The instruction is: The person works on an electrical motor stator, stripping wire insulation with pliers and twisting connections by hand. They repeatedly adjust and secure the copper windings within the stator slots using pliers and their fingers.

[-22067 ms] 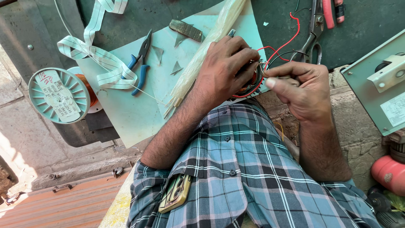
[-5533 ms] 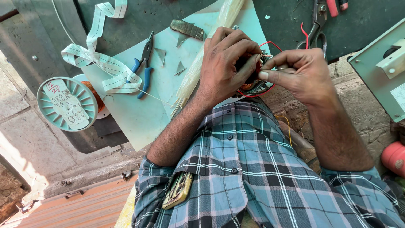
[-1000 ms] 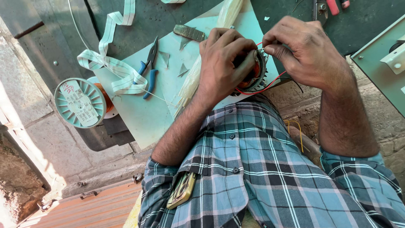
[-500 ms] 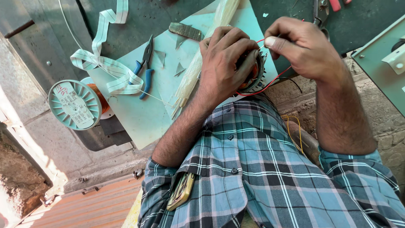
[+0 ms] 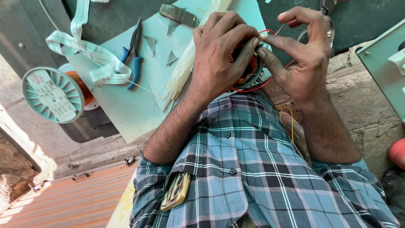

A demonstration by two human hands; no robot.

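My left hand wraps around a round motor stator with copper windings, holding it up above my lap. My right hand sits close beside it, thumb and forefinger pinching a thin wire at the stator's upper rim. A red wire loops around the stator and under my right palm. Most of the stator is hidden by my left fingers.
A pale blue board lies ahead with blue-handled pliers, a bundle of pale sleeving, a white ribbon and a metal file. A spool of copper wire stands left. A green box is at right.
My right hand has shifted slightly down and closer to the stator, still pinching the thin wire. My left hand keeps its hold. The view has drifted a little.
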